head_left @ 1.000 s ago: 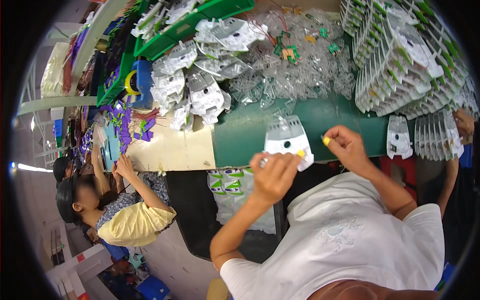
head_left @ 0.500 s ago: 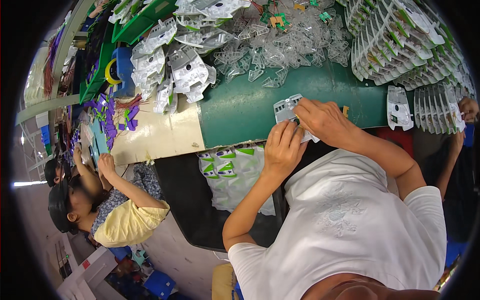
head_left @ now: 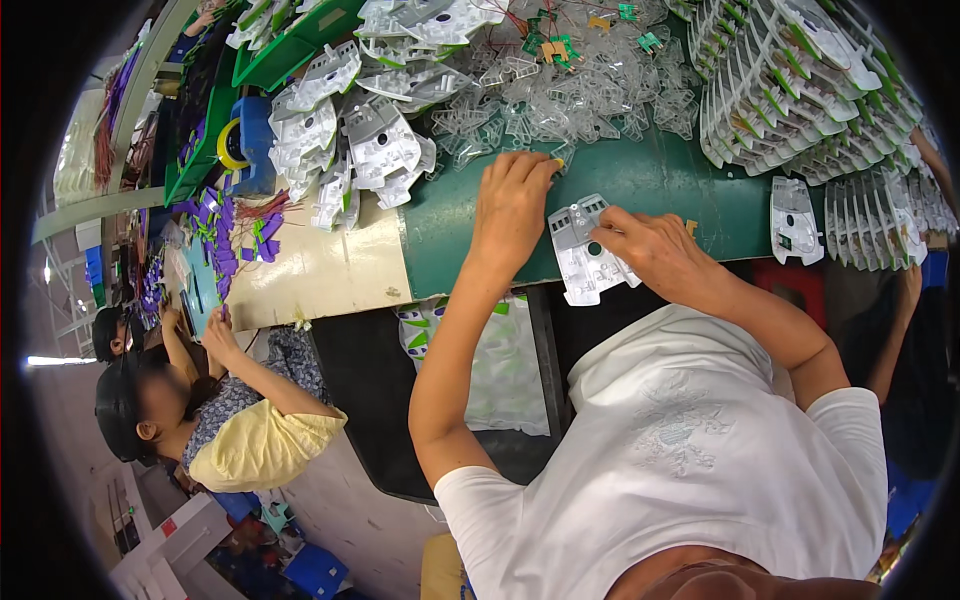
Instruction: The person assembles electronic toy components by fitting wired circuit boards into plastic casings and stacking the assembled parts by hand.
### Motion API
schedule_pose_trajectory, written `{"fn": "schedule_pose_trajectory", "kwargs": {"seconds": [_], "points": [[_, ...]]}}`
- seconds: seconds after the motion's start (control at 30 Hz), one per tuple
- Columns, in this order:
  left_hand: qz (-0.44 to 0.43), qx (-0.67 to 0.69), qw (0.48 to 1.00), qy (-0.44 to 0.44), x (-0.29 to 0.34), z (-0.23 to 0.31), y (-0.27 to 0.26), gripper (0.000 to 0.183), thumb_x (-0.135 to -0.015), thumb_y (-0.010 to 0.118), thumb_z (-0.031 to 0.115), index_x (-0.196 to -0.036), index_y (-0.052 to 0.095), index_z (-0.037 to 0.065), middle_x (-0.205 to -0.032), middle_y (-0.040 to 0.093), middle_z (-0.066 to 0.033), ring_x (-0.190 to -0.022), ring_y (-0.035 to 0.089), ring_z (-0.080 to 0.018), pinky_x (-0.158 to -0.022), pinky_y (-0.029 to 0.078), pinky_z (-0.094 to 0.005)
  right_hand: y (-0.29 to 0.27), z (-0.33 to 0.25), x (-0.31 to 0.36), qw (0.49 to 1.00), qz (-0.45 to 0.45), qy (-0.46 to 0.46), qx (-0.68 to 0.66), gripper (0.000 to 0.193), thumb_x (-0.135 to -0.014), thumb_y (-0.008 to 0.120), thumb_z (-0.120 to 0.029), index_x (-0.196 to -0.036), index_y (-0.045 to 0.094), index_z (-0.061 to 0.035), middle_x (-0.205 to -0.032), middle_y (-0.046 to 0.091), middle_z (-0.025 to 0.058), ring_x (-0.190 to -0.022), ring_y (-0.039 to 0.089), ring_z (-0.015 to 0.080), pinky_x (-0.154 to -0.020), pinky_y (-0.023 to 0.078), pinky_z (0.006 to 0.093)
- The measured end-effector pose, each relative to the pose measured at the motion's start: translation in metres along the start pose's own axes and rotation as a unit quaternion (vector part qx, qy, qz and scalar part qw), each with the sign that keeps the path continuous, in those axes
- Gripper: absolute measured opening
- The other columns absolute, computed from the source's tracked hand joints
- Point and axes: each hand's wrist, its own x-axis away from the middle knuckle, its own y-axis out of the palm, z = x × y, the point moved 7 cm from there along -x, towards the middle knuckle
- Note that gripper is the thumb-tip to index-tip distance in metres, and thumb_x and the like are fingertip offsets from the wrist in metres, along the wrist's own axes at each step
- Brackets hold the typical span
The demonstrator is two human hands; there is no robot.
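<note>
A white and grey plastic housing (head_left: 590,268) lies tilted at the table's front edge, its slotted end pointing away from me. My right hand (head_left: 660,252) is closed on the right side of this housing, fingers curled over its upper face. Farther forward and to the left, my left hand (head_left: 515,205) reaches to the near edge of a heap of clear plastic pieces (head_left: 590,95). Its fingers are pressed together, and a small yellowish bit shows at their tips; what they pinch is mostly hidden.
White housings are piled (head_left: 385,145) at the left and stacked in rows (head_left: 780,90) at the right. One single housing (head_left: 796,220) lies near the right edge. Green bins (head_left: 290,50) and a yellow tape roll (head_left: 231,143) stand left. A co-worker (head_left: 260,440) sits at the left.
My left hand has left the housing and moved forward and left to the clear pieces. The right hand stays on the housing, which now shows more of its surface.
</note>
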Motion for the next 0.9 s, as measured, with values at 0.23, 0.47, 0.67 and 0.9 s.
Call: {"fn": "schedule_pose_trajectory", "kwargs": {"seconds": [0.23, 0.47, 0.67, 0.9], "points": [[0.026, 0.102, 0.993, -0.052, 0.037, 0.031, -0.021, 0.027, -0.080, 0.062, -0.005, -0.107, 0.063, 0.000, -0.104, 0.066, -0.0133, -0.095, 0.062, -0.0310, -0.082, 0.051, -0.0417, -0.002, 0.007, 0.000, 1.000, -0.006, -0.012, 0.002, 0.019, -0.077, 0.061, 0.003, -0.096, 0.060, -0.0014, -0.099, 0.055, 0.0113, -0.076, 0.065, 0.0303, -0.061, 0.052, 0.0434], [0.013, 0.037, 0.999, 0.027, 0.054, 0.057, -0.005, 0.034, -0.075, 0.064, -0.001, -0.109, 0.063, -0.004, -0.112, 0.061, -0.0154, -0.103, 0.062, -0.0318, -0.088, 0.052, -0.0414, 0.000, 0.010, 0.001, 0.999, 0.002, -0.051, 0.007, 0.022, -0.079, 0.061, -0.001, -0.101, 0.061, -0.0024, -0.099, 0.057, 0.0090, -0.077, 0.066, 0.0271, -0.062, 0.053, 0.0405], [-0.029, -0.024, 0.999, 0.037, 0.049, 0.064, 0.004, 0.032, -0.073, 0.065, 0.000, -0.104, 0.064, -0.007, -0.109, 0.062, -0.0172, -0.105, 0.063, -0.0307, -0.089, 0.052, -0.0409, 0.000, 0.016, 0.001, 0.997, 0.048, -0.039, -0.040, 0.022, -0.079, 0.063, -0.001, -0.101, 0.060, -0.0033, -0.094, 0.061, 0.0084, -0.075, 0.067, 0.0261, -0.055, 0.051, 0.0387], [0.059, 0.022, 0.998, -0.016, 0.057, 0.058, 0.009, 0.032, -0.075, 0.076, 0.002, -0.105, 0.068, 0.000, -0.100, 0.069, -0.0088, -0.096, 0.066, -0.0280, -0.082, 0.052, -0.0389, -0.003, 0.027, -0.002, 0.993, 0.082, 0.036, -0.074, 0.009, -0.086, 0.066, -0.009, -0.091, 0.061, -0.0040, -0.095, 0.062, 0.0104, -0.072, 0.065, 0.0291, -0.059, 0.051, 0.0381]]}}
